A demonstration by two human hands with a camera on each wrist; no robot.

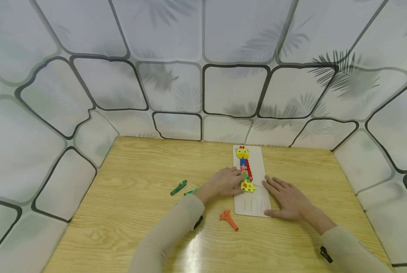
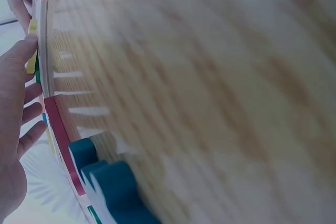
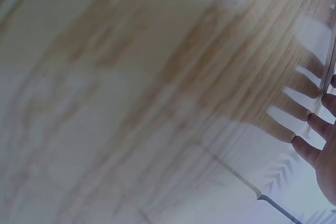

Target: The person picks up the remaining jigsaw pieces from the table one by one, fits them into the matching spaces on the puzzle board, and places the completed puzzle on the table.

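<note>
A white board (image 1: pixel 251 206) lies on the table with a giraffe puzzle on it: a yellow head (image 1: pixel 242 152) at the far end, then blue, pink and green neck pieces, and a yellow spotted body piece (image 1: pixel 248 186). Alongside the neck is a long red piece (image 1: pixel 249 170). My left hand (image 1: pixel 225 182) reaches over the board's left edge, thumb and index finger at the yellow body piece (image 2: pixel 32 61), the other fingers spread toward the neck. My right hand (image 1: pixel 290 199) lies with fingers extended along the board's right edge, thumb at its near corner.
Left of the board lie a dark green piece (image 1: pixel 179 187) and a lighter green piece (image 1: pixel 190 192), partly behind my left wrist. An orange piece (image 1: pixel 229 220) rests nearer me. Patterned walls (image 1: pixel 235 91) enclose the wooden table (image 1: pixel 128 182) at the back and sides.
</note>
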